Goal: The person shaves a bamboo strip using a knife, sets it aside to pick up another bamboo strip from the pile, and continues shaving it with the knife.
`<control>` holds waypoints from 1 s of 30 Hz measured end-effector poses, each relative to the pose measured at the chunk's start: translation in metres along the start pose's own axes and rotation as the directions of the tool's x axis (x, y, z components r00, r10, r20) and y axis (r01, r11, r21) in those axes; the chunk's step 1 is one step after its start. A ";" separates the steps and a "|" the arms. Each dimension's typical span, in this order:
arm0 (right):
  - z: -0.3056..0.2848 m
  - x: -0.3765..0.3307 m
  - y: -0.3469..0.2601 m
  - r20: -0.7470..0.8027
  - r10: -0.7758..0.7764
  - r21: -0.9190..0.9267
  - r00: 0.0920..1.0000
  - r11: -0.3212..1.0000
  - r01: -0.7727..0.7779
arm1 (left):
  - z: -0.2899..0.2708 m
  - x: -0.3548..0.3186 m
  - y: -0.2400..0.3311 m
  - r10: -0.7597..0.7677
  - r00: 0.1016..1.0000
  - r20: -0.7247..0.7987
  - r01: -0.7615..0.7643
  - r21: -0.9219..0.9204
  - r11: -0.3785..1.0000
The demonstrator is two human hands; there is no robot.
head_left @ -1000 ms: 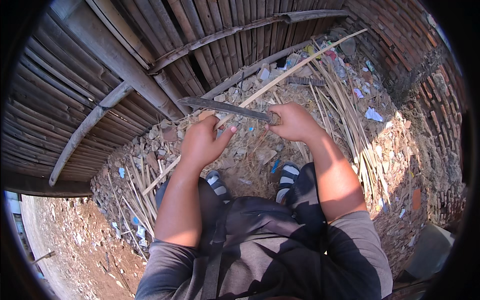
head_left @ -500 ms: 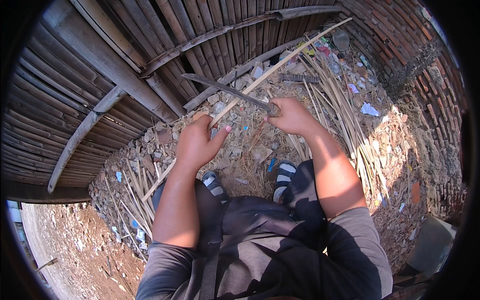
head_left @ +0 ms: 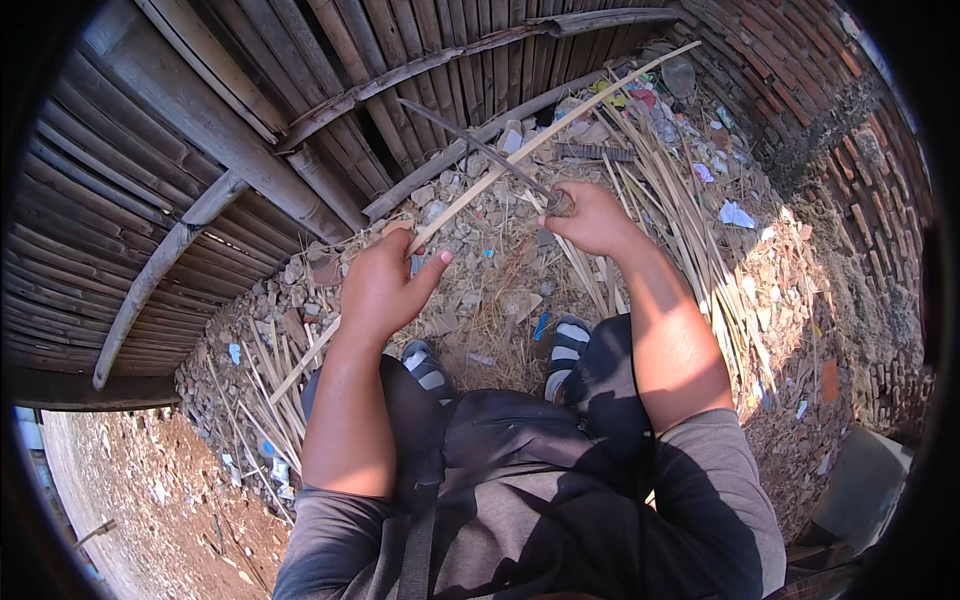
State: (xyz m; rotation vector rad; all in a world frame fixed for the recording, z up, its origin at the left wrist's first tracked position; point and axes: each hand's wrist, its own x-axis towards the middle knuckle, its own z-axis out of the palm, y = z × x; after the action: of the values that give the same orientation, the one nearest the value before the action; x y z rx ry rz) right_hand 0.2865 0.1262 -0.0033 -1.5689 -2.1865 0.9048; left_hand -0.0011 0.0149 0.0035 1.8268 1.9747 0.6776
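Note:
A long, pale bamboo strip [head_left: 470, 200] runs slantwise from beside my left forearm up to the far right. My left hand [head_left: 383, 287] is closed round it, thumb stretched out to the side. In my right hand [head_left: 597, 220] is the handle of a machete, gripped with the fingers wrapped round it. The dark machete blade [head_left: 475, 147] points to the far left, seen nearly edge-on. It crosses the strip in this view; whether they touch I cannot tell.
Several split bamboo strips [head_left: 690, 230] lie heaped at the right, with more strips [head_left: 268, 385] at the left. A bamboo slat wall [head_left: 250, 130] rises on the left and far side, a brick wall [head_left: 790, 70] on the right. Rubble and litter cover the ground round my sandalled feet [head_left: 567, 350].
The machete has shifted a little up and right, and its blade has turned to look thinner. My left hand has moved slightly left with the strip.

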 end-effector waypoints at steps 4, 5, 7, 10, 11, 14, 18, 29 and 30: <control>0.013 -0.007 -0.034 0.217 -0.053 -0.207 0.975 0.973 0.099 | 0.005 0.000 0.003 0.075 0.997 0.024 -0.075 -0.009 0.997; 0.010 -0.008 -0.039 0.220 -0.066 -0.224 0.973 0.968 0.116 | 0.005 -0.001 0.003 0.083 0.995 0.046 -0.083 0.003 0.997; 0.010 0.001 -0.019 0.153 -0.108 -0.178 0.982 0.975 0.135 | 0.002 -0.002 0.000 0.085 0.996 0.025 -0.085 0.014 0.996; 0.001 0.019 0.030 -0.022 -0.134 -0.107 0.991 0.986 0.131 | -0.001 0.000 -0.005 0.066 0.998 -0.005 -0.066 0.015 0.998; -0.005 0.019 0.037 -0.068 -0.034 -0.009 0.997 0.999 0.033 | -0.001 0.001 -0.007 0.038 0.999 -0.007 -0.038 0.010 0.999; -0.006 0.016 0.039 -0.097 0.141 0.148 0.985 0.981 -0.125 | -0.002 0.000 -0.003 0.044 0.999 -0.003 -0.044 0.055 0.998; 0.012 0.010 0.028 -0.067 -0.090 -0.116 0.994 0.990 0.081 | 0.006 0.003 0.003 0.085 0.996 0.009 -0.085 0.065 0.994; -0.003 0.019 0.037 -0.044 0.052 0.005 0.998 0.999 -0.052 | -0.005 0.002 -0.005 -0.048 0.999 0.003 0.048 -0.057 0.997; -0.007 0.019 0.046 -0.078 0.143 0.082 0.987 0.987 -0.136 | -0.004 0.003 -0.003 -0.042 0.999 0.005 0.042 -0.064 0.997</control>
State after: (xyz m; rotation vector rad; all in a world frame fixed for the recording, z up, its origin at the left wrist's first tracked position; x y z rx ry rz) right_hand 0.3178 0.1552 -0.0301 -1.7082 -1.9819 0.9341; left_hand -0.0062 0.0177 0.0053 1.7435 1.9603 0.7151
